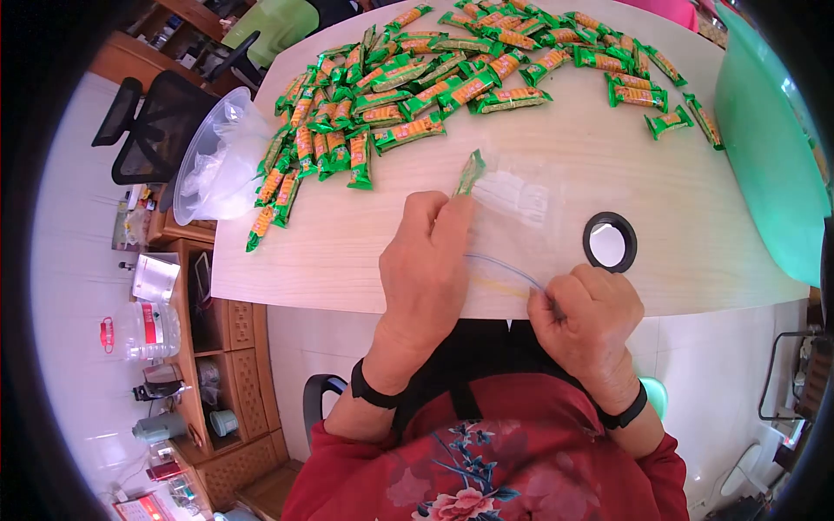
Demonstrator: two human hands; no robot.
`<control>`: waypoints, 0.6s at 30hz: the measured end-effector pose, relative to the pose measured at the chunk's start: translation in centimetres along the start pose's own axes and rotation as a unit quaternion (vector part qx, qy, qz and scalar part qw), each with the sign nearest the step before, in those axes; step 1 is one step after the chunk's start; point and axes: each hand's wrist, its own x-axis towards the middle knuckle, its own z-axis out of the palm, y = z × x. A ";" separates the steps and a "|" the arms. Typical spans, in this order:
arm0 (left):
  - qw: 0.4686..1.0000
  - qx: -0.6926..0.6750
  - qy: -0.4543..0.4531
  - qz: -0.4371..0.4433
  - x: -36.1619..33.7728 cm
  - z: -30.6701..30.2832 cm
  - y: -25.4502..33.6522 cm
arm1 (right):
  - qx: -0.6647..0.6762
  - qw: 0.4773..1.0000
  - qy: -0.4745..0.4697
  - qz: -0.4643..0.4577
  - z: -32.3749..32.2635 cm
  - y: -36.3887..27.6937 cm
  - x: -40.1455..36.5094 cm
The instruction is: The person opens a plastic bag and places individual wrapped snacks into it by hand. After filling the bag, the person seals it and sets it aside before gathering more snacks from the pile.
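My left hand [424, 256] is closed, with a green-wrapped snack bar [470, 172] sticking up past its fingertips. Beside it lies a clear zip bag [519, 208] with a white printed patch and a blue line along its near edge. Where that line ends, my right hand [589, 319] pinches the bag's edge between thumb and fingers. The left fingers also seem to touch the bag's left side; whether the bar is partly inside cannot be made out.
Many green and orange snack bars [408, 130] are heaped across the far side of the table [347, 234]. A black-rimmed round object [632, 243] lies near my right hand. A translucent tub of plastic bags [228, 156] stands left, a large green tub [764, 148] right.
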 end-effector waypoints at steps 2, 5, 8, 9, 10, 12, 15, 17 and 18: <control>0.999 -0.038 -0.019 -0.022 0.2 -0.2 0.0 | 0.000 1.000 0.001 -0.001 0.0 0.1 -0.1; 0.997 -0.069 -0.022 -0.014 0.2 -0.4 -0.1 | 0.001 1.000 0.003 0.000 -0.1 0.1 -0.1; 0.996 -0.080 -0.042 -0.001 0.0 -0.8 -0.3 | 0.004 1.000 0.009 -0.003 0.0 0.2 -0.3; 0.997 -0.072 -0.038 -0.013 0.0 -0.7 -0.5 | 0.007 1.000 0.013 -0.008 0.1 0.2 -0.4; 0.997 -0.064 -0.033 -0.027 0.0 -0.6 -0.6 | 0.011 1.000 0.012 -0.011 0.1 0.3 -0.4; 0.998 -0.020 -0.040 -0.034 0.2 -0.2 -0.4 | 0.012 1.000 0.021 -0.016 0.2 0.3 -0.5; 0.996 -0.018 -0.074 -0.056 0.5 -1.4 -0.3 | 0.001 1.000 0.015 -0.015 0.1 0.4 -0.6; 0.991 -0.060 -0.101 -0.070 0.7 -2.2 -0.8 | 0.007 1.000 0.019 -0.011 0.1 0.4 -0.6; 0.996 -0.045 -0.080 -0.016 0.9 -3.0 -1.9 | 0.008 1.000 0.020 -0.004 0.1 0.4 -0.6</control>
